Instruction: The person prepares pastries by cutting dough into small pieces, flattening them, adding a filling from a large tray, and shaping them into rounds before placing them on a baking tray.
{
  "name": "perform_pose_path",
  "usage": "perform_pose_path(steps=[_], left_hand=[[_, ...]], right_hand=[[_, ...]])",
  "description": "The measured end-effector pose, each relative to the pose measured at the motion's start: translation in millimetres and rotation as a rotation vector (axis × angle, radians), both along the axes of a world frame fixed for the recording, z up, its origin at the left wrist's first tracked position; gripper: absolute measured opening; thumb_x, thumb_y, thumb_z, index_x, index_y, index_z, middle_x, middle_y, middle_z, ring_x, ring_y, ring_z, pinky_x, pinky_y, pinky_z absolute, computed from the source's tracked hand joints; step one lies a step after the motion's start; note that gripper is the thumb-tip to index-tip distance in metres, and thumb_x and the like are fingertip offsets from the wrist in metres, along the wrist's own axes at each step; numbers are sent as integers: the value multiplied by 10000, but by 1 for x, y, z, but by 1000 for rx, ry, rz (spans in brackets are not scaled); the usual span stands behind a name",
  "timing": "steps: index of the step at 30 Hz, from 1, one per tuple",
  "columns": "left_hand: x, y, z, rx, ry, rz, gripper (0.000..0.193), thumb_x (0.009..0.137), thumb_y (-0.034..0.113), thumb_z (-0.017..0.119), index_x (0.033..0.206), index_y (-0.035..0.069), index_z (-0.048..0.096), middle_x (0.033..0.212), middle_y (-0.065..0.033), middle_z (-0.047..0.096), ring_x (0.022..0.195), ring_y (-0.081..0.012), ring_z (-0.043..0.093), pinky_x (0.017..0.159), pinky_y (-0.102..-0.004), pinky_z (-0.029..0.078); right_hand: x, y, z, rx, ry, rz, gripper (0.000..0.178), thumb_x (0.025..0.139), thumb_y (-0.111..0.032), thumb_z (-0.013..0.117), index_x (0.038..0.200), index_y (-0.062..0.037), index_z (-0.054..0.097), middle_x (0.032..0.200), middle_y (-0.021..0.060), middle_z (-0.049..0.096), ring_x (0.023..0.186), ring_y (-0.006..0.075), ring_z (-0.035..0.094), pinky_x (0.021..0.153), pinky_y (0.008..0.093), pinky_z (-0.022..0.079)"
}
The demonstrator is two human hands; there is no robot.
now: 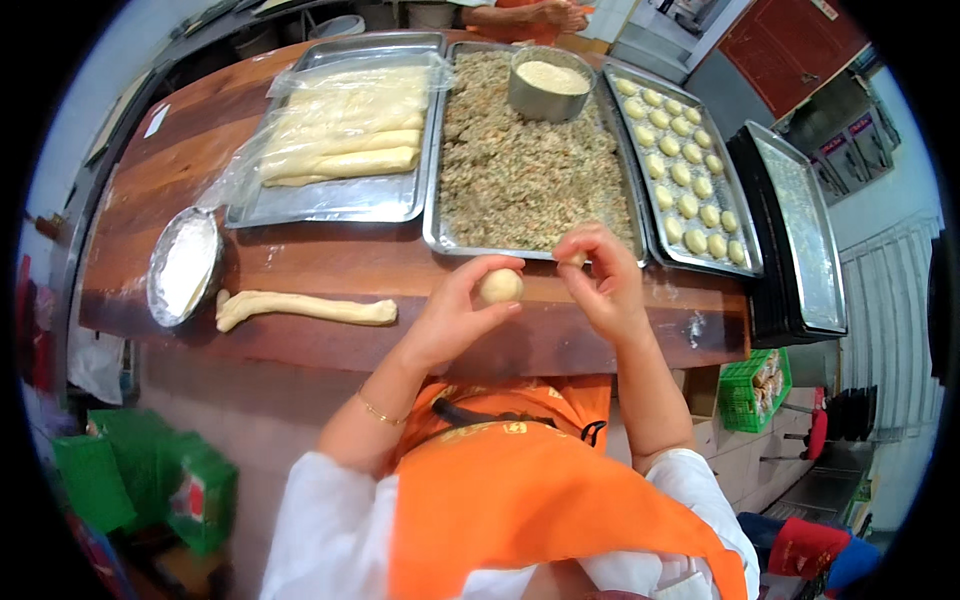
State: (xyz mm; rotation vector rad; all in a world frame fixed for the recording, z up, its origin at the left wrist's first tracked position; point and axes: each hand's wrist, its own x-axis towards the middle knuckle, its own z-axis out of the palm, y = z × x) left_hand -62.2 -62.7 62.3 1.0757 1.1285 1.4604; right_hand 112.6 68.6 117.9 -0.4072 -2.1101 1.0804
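Observation:
My left hand [452, 312] cups a round, pale dough ball [502, 286] between thumb and fingers, over the table's front part. To its right, my right hand [610, 288] is closed in a pinch on a small bit of dough [577, 259], by the front rim of the filling tray. That wide metal tray [480, 249] holds a greenish-brown crumbly filling [520, 180]. A round metal container [548, 106] of pale grains sits on the filling at the back. Left of my hands, a long dough rope [310, 308] lies on the wood.
A metal tray [330, 208] of dough rolls under clear plastic stands at the left, beside a bowl of white flour [185, 266]. Rows of dough rounds [682, 174] fill a right-hand tray, next to stacked dark trays [765, 250]. Across the wooden table [150, 190] stands another person [525, 20].

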Motion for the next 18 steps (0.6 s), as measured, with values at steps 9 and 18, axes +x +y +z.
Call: perform_pose_path(steps=[9, 18], left_hand=[[-11, -39, -97, -109, 704, 242, 499, 891, 171, 684, 1355, 49, 547, 1337, -172, 580, 1333, -344, 506, 1083, -380, 414], [12, 32, -62, -374, 1133, 507, 392, 994, 313, 548, 1060, -70, 601, 1098, -262, 605, 1057, -422, 578, 980, -535, 412]], right_hand=[[26, -27, -105, 367, -350, -159, 401, 773, -81, 700, 1169, -95, 632, 1366, 120, 556, 1299, 340, 479, 1084, 480, 350], [52, -14, -91, 223, -101, -357, 254, 790, -16, 666, 1041, -58, 665, 1217, 115, 647, 1158, 324, 570, 1027, 442, 429]])
